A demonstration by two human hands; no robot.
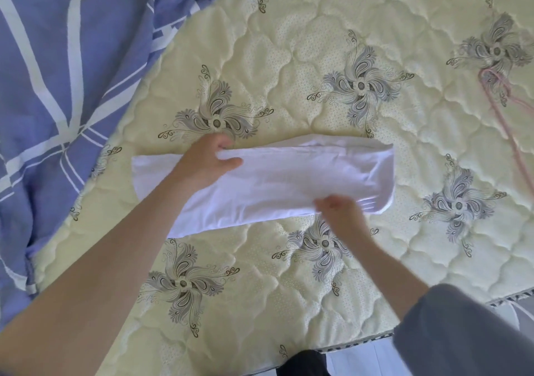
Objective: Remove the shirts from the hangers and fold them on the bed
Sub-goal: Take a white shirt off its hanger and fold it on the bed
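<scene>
One white shirt (268, 185), one pink hanger (502, 121), one blue duvet (57, 72), two hands.

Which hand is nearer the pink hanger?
Right. The right hand grips the white shirt toward the pink hanger; the left hand holds the shirt's far side.

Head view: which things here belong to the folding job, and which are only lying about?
Part of the job:
- white shirt, folded into a long strip on the mattress
- left hand, gripping its far edge
- right hand, pinching its near edge
- pink hanger, empty, apart at the right

Just lying about:
- blue striped duvet, bunched at the left
</scene>
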